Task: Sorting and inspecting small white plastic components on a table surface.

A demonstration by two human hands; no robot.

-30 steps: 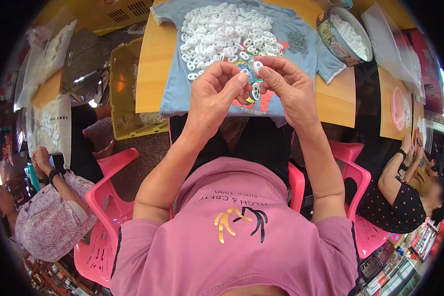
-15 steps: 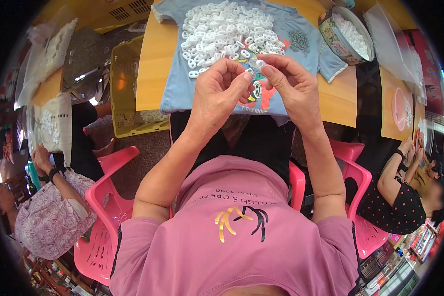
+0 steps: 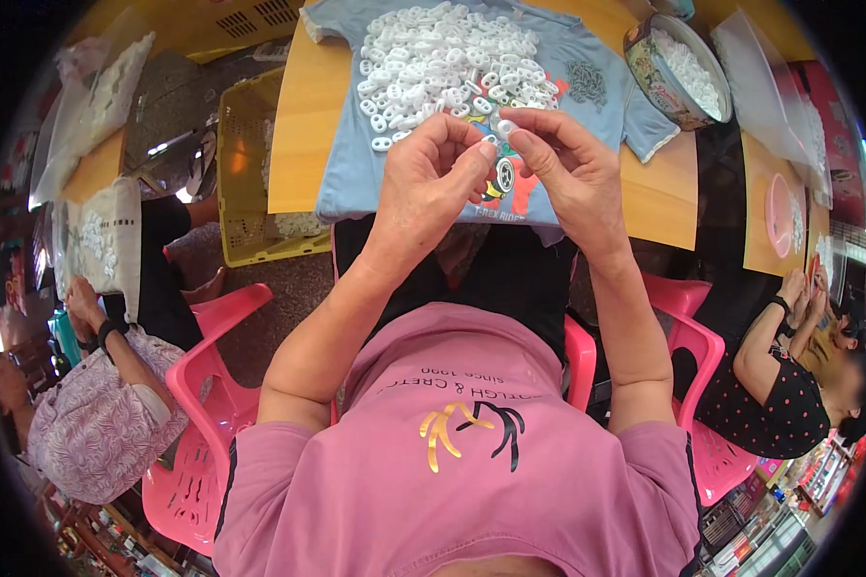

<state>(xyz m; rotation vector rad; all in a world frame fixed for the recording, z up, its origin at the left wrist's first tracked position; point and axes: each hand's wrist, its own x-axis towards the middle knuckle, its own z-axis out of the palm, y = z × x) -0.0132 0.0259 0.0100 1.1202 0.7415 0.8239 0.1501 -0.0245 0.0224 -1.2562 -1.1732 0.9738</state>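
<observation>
My left hand (image 3: pixel 431 183) pinches a small white plastic piece (image 3: pixel 491 140) between thumb and forefinger. My right hand (image 3: pixel 570 173), closed the same way, grips another small white piece (image 3: pixel 506 126) at its fingertips. The two pinches are close together above the near part of a blue-grey T-shirt (image 3: pixel 346 183) spread over the table. Just beyond them lies a heap of white oval plastic pieces with two holes (image 3: pixel 443 62). To its right on the shirt is a small pile of dark grey bits (image 3: pixel 585 83), too small to name.
A round tin (image 3: pixel 654 72) of white pieces stands at the wooden table's (image 3: pixel 666 197) right. Left of the table is a yellow crate (image 3: pixel 245 173). Co-workers sit on both sides, one by a pink bowl (image 3: pixel 779 213). Pink chairs (image 3: pixel 202 385) flank me.
My hands keep almost the same place and pinches, with slight finger shifts. The co-worker on the right has moved their hands a little.
</observation>
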